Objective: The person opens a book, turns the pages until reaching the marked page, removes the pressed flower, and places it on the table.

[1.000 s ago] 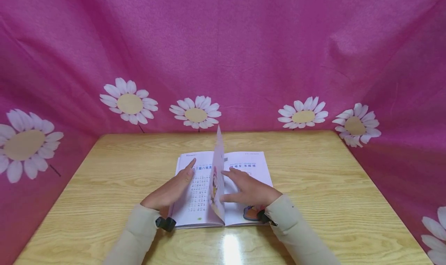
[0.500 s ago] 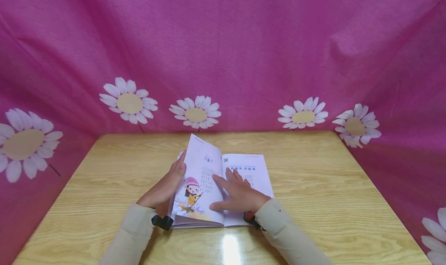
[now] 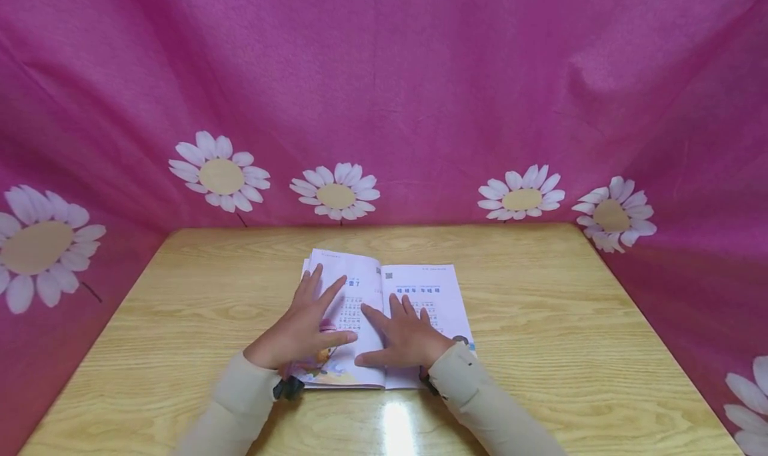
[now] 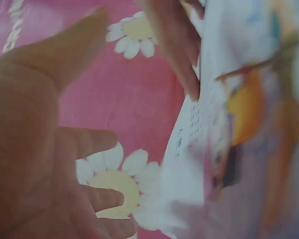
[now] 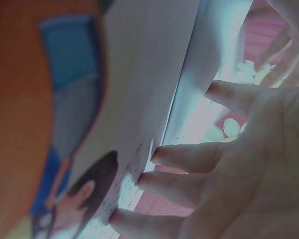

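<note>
An illustrated book [image 3: 414,279] lies spread on the table, with printed text on both pages and a cartoon figure low on the left page. Over that left page is my left hand [image 3: 300,329], fingers spread; in the left wrist view its fingers stand a little away from the paper. My right hand [image 3: 408,336] spans the spine and the right page, thumb and index finger reaching onto the left page. In the right wrist view the right fingertips [image 5: 144,179] touch the page. Neither hand grips anything.
The book is on a light wooden table [image 3: 540,309]. Behind and at both sides hangs a pink cloth [image 3: 420,96] with white daisies. Dark bands sit at both wrists, by the beige sleeves [image 3: 240,403]. Light glares off the table below the book.
A page that stood upright at the spine has swung over to the left and come down. The left hand moved from the book's left edge onto that page; the right hand shifted slightly left.
</note>
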A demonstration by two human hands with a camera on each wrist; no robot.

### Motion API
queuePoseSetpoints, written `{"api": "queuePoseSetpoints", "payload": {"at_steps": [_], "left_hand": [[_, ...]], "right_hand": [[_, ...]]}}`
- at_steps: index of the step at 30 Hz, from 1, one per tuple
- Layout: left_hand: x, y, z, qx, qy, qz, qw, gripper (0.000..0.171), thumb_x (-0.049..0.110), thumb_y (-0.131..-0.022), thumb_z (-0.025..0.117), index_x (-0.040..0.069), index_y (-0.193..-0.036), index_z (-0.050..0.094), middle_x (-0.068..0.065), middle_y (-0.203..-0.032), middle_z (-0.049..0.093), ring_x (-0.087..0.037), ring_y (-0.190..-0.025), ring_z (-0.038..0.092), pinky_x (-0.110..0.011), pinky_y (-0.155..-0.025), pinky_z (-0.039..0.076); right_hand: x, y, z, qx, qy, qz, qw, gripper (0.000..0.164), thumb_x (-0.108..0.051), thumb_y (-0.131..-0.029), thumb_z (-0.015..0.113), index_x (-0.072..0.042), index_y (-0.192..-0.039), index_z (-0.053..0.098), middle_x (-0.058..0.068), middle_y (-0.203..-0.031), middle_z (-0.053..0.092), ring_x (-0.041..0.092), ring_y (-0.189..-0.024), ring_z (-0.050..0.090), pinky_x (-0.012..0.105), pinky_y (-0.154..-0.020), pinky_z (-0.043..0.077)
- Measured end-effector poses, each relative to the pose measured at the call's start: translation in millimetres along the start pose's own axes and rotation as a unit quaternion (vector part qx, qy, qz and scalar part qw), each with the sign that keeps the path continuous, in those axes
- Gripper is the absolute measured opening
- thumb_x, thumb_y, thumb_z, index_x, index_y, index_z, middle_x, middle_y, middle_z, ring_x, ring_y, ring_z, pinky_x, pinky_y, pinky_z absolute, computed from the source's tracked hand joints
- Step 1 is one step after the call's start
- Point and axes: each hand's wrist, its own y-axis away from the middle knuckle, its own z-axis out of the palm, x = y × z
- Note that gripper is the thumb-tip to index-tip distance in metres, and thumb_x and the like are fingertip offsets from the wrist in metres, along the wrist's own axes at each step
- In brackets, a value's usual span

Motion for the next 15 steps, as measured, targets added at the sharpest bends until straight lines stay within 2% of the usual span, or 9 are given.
{"api": "queuePoseSetpoints", "payload": {"at_steps": [3,7,15], "left_hand": [[4.2,2.2,6.3,-0.005,-0.05,0.023,0.9985,0.1,0.06,-0.074,0.074,0.021,-0.153,0.028,-0.016,-0.161,-0.005,-0.043,-0.144,-0.011,-0.072,-0.103,0.018],[8.5,4.6,13.4,-0.032,-0.083,0.02,0.9959,0.101,0.063,-0.071,0.075,0.022,-0.152,0.031,-0.013,-0.161,0.004,-0.042,-0.145,-0.007,-0.075,-0.103,0.01],[7.2,3.2,19.4,-0.072,-0.069,-0.02,0.9948,0.103,0.064,-0.07,0.075,0.021,-0.153,0.03,-0.014,-0.161,0.008,-0.04,-0.146,-0.004,-0.073,-0.105,0.005]], "right_hand": [[0,-1,0,-0.001,0.006,-0.002,1.0,0.093,-0.077,-0.078,0.054,-0.032,-0.154,0.024,0.03,-0.155,0.013,0.052,-0.14,0.01,0.072,-0.105,0.015],[0,-1,-1,-0.003,0.005,-0.001,1.0,0.093,-0.076,-0.079,0.054,-0.031,-0.154,0.023,0.03,-0.155,0.012,0.052,-0.14,0.01,0.072,-0.105,0.015],[1,0,-1,0.001,-0.015,-0.002,1.0,0.093,-0.074,-0.078,0.057,-0.029,-0.154,0.026,0.029,-0.156,0.012,0.052,-0.141,0.009,0.072,-0.105,0.013]]}}
